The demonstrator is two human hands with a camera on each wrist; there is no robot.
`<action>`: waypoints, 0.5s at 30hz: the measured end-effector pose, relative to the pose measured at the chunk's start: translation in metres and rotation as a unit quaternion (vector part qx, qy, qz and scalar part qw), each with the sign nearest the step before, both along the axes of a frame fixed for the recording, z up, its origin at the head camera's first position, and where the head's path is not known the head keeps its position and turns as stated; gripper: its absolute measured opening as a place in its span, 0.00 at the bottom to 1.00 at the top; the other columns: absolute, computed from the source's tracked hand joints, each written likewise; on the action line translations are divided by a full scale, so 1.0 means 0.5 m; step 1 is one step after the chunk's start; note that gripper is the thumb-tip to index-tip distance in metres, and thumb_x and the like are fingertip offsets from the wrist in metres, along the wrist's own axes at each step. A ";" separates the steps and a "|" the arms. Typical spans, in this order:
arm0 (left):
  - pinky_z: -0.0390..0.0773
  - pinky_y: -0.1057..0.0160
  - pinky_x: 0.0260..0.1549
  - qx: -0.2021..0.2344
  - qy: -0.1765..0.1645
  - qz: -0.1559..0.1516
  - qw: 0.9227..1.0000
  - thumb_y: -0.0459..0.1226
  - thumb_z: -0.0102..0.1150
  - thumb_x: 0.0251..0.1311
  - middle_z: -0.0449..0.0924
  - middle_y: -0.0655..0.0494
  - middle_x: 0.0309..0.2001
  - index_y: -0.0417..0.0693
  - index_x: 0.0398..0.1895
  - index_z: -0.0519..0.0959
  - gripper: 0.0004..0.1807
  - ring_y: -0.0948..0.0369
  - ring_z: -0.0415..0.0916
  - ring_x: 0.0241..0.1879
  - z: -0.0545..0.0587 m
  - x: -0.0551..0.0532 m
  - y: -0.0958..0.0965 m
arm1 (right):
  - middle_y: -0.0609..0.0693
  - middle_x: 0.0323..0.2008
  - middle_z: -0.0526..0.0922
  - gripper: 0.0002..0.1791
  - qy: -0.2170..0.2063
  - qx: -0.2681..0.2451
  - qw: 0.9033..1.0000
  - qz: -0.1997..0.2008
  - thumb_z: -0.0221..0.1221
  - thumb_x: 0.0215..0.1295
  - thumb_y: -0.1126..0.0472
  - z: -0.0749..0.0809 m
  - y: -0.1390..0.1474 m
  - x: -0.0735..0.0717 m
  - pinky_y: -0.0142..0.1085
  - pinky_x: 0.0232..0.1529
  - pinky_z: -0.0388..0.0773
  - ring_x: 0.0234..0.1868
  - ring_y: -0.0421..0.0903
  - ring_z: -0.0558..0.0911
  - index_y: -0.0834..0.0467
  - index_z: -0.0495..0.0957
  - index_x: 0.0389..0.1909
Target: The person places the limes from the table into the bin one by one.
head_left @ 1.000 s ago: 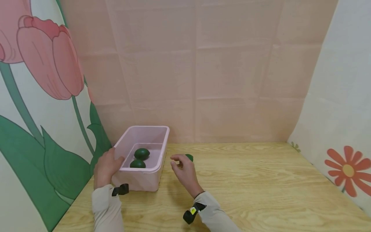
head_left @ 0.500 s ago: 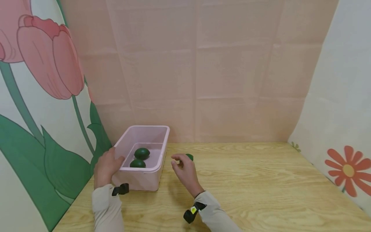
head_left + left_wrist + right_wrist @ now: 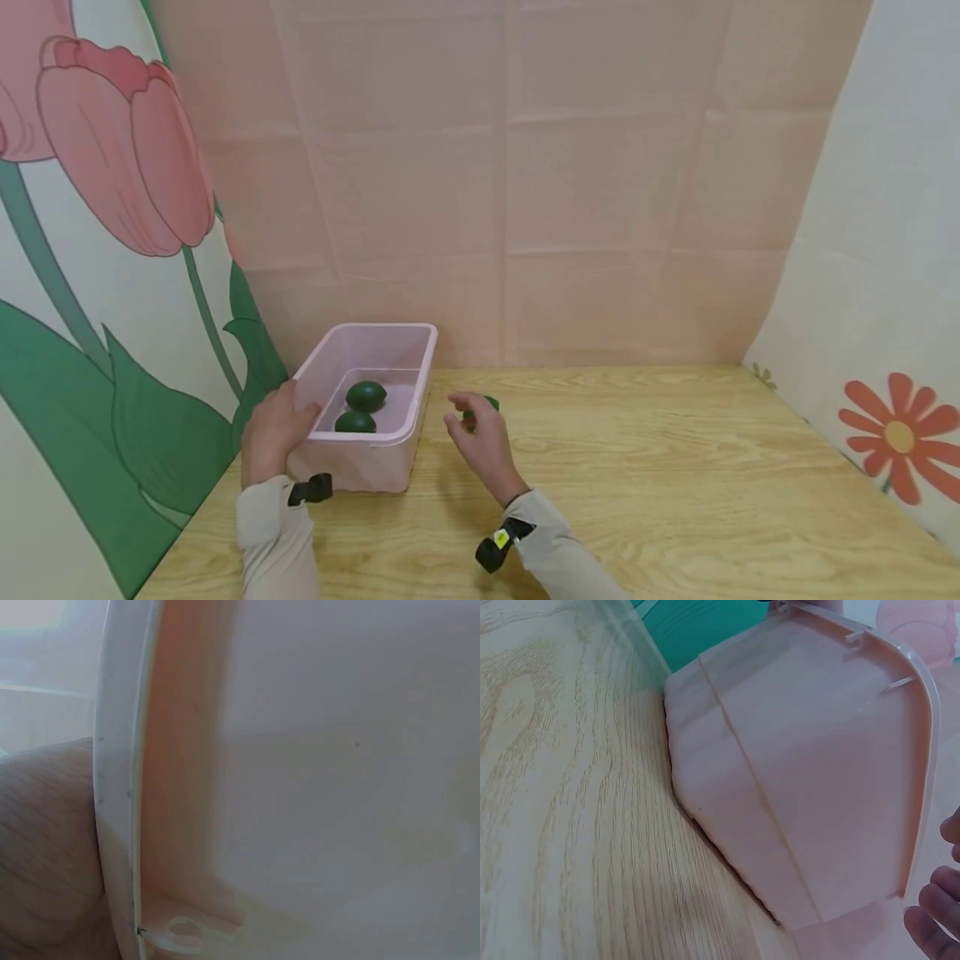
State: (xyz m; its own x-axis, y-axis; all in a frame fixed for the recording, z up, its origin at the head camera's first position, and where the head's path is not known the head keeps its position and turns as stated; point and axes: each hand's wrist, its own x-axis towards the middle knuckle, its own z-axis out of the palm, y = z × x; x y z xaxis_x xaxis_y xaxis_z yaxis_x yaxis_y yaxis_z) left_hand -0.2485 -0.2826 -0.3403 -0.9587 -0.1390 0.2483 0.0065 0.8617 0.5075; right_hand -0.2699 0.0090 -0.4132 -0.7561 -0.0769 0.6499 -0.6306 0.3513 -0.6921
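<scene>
My left hand (image 3: 276, 429) rests on the near left corner of a pink plastic bin (image 3: 352, 467), thumb over the rim and the other fingers down its outside. Two dark green, smooth oval fruits (image 3: 366, 396) lie inside the bin. To the right of it, my right hand (image 3: 483, 442) has thumb and fingers bent, pointing towards the bin. A green thing (image 3: 492, 402) shows past its knuckles and between thumb and index finger. Most of it is hidden, so whether I hold it cannot be told. In the right wrist view, only bent fingers (image 3: 934, 922) show beside the bin rim.
The bin stands on a wood-grain table (image 3: 637, 467), close to the left wall sheet (image 3: 82, 333) printed with tulips. A pink sheet (image 3: 510, 183) hangs behind the table. On the right is a white sheet (image 3: 877, 275) with a red flower.
My right hand shifts slightly right and away from me. More green shows between its thumb and index finger. The left hand, bin and fruits inside stay as they were.
</scene>
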 end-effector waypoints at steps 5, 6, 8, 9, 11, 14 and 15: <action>0.73 0.32 0.46 -0.003 0.002 0.000 1.000 0.42 0.51 0.66 0.74 0.26 0.55 0.30 0.64 0.66 0.29 0.34 0.74 0.50 0.000 0.001 0.000 | 0.59 0.50 0.83 0.16 -0.001 0.003 1.000 -0.007 0.64 0.64 0.70 0.001 0.002 -0.001 0.38 0.42 0.81 0.46 0.54 0.82 0.65 0.79 0.53; 0.73 0.32 0.46 -0.004 0.003 0.000 1.000 0.42 0.51 0.66 0.74 0.26 0.55 0.30 0.64 0.66 0.29 0.34 0.74 0.50 0.000 0.001 -0.001 | 0.59 0.50 0.83 0.16 0.000 0.005 1.000 -0.009 0.64 0.64 0.70 0.001 0.002 -0.001 0.37 0.42 0.81 0.47 0.53 0.82 0.64 0.79 0.53; 0.73 0.32 0.46 -0.006 0.002 0.002 1.000 0.42 0.51 0.66 0.74 0.26 0.55 0.30 0.64 0.66 0.29 0.34 0.74 0.51 0.000 0.001 -0.002 | 0.60 0.50 0.83 0.17 0.000 0.003 1.000 -0.008 0.64 0.64 0.70 -0.001 0.002 -0.002 0.38 0.42 0.81 0.47 0.53 0.82 0.65 0.79 0.53; 0.73 0.32 0.46 -0.006 0.002 0.002 1.000 0.42 0.51 0.66 0.74 0.26 0.55 0.30 0.64 0.66 0.29 0.34 0.74 0.51 0.000 0.001 -0.002 | 0.60 0.50 0.83 0.17 0.000 0.003 1.000 -0.009 0.64 0.64 0.70 -0.002 0.003 -0.002 0.39 0.43 0.82 0.47 0.53 0.82 0.65 0.79 0.53; 0.73 0.32 0.46 -0.006 0.000 0.001 1.000 0.42 0.51 0.66 0.74 0.26 0.55 0.30 0.64 0.66 0.29 0.34 0.74 0.51 -0.001 0.000 -0.002 | 0.61 0.51 0.82 0.17 -0.002 0.003 1.000 -0.008 0.63 0.65 0.69 -0.004 0.004 -0.004 0.43 0.43 0.82 0.47 0.54 0.82 0.66 0.78 0.54; 0.73 0.32 0.46 -0.003 0.000 0.000 1.000 0.42 0.51 0.66 0.74 0.26 0.56 0.30 0.64 0.66 0.29 0.34 0.74 0.51 -0.001 -0.001 -0.002 | 0.61 0.51 0.82 0.17 -0.006 0.001 1.000 -0.005 0.63 0.66 0.68 -0.005 0.006 -0.006 0.49 0.44 0.82 0.47 0.54 0.82 0.66 0.78 0.55; 0.73 0.32 0.46 -0.002 0.000 0.000 1.000 0.42 0.51 0.67 0.74 0.26 0.56 0.30 0.64 0.66 0.29 0.34 0.74 0.51 -0.001 -0.001 -0.001 | 0.61 0.51 0.82 0.17 -0.007 0.001 1.000 -0.005 0.63 0.66 0.68 -0.006 0.006 -0.006 0.49 0.44 0.82 0.47 0.54 0.82 0.65 0.78 0.55</action>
State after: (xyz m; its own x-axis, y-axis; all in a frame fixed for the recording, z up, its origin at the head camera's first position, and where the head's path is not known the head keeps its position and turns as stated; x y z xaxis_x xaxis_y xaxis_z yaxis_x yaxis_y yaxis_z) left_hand -0.2488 -0.2833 -0.3408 -0.9587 -0.1374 0.2490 0.0071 0.8638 0.5038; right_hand -0.2730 0.0121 -0.4161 -0.7657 -0.0699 0.6394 -0.6173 0.3587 -0.7002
